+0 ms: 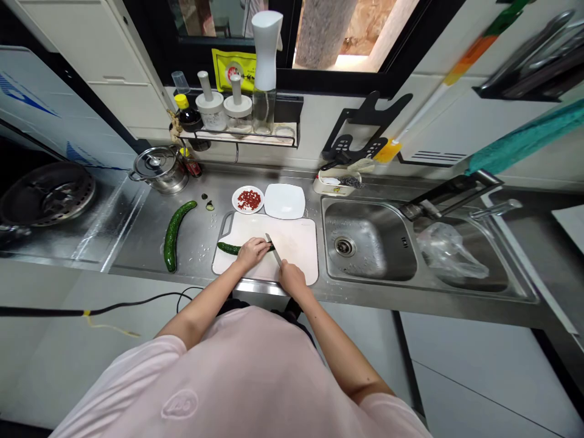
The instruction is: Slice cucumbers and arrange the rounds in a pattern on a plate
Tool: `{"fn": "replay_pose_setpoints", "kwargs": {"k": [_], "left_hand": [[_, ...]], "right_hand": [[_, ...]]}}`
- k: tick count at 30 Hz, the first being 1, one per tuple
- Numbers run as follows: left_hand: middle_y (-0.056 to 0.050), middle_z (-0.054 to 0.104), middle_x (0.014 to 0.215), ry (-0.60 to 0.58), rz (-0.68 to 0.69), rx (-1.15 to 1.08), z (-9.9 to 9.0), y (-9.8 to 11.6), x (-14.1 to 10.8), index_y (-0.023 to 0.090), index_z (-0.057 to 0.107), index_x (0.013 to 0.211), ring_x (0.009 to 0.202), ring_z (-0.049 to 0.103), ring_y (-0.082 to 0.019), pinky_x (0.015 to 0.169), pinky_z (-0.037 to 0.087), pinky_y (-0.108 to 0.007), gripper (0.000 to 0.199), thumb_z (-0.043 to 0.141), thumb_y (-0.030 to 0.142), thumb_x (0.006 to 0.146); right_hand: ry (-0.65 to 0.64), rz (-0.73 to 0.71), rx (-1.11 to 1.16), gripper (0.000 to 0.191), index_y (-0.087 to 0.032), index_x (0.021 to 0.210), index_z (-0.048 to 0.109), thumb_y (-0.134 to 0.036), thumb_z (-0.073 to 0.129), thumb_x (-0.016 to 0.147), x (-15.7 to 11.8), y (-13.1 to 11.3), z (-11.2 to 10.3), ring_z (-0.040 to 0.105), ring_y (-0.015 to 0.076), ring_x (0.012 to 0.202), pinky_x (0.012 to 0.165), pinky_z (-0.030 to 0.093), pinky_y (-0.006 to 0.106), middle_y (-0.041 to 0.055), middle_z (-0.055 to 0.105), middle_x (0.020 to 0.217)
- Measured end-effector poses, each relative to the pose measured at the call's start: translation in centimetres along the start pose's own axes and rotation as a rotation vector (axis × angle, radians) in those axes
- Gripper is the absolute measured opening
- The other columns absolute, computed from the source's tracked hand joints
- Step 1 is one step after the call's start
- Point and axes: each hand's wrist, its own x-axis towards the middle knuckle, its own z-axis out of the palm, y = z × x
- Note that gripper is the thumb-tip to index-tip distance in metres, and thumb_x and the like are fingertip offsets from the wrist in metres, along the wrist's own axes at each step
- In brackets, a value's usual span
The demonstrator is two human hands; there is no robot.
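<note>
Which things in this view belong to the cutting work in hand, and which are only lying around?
Belong to it:
cucumber on the board, under the left hand
knife, in the right hand
cutting board
second cucumber (probably)

Seem only lying around:
lidded pot
plastic bag in the right basin
spray bottle on the shelf

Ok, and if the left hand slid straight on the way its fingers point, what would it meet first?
The left hand would likely meet the blade of the knife in the right hand; whether fingertips and blade already touch is too small to tell.
</note>
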Motion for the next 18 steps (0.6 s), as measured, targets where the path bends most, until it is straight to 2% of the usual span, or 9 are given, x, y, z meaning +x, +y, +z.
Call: {"fn": "replay_pose_setpoints", "kwargs": {"k": [5,18], "left_hand": [[-0.005,0.064,0.094,0.004,-0.004,0.005,-0.1,0.1,0.0,0.023,0.068,0.099,0.091,0.057,-0.016,0.082,0.049,-0.031,0.023,0.048,0.030,0.091],[-0.005,0.065,0.095,-0.002,-0.011,0.003,-0.1,0.1,0.0,0.023,0.068,0.100,0.091,0.057,-0.015,0.082,0.049,-0.030,0.022,0.049,0.030,0.091]], "right_hand": [[0.014,-0.003,0.002,0.022,-0.014,0.106,0.051,-0.017,0.035,0.091,0.1,0.0,0.1,0.064,0.0242,0.090,0.072,0.044,0.030,0.0153,0.066,0.095],[0.054,-0.037,0.045,0.027,-0.013,0.112,0.050,-0.017,0.032,0.093,3.4,-1.7,-1.3,0.063,0.0231,0.094,0.075,0.044,0.030,0.0154,0.065,0.100]]}}
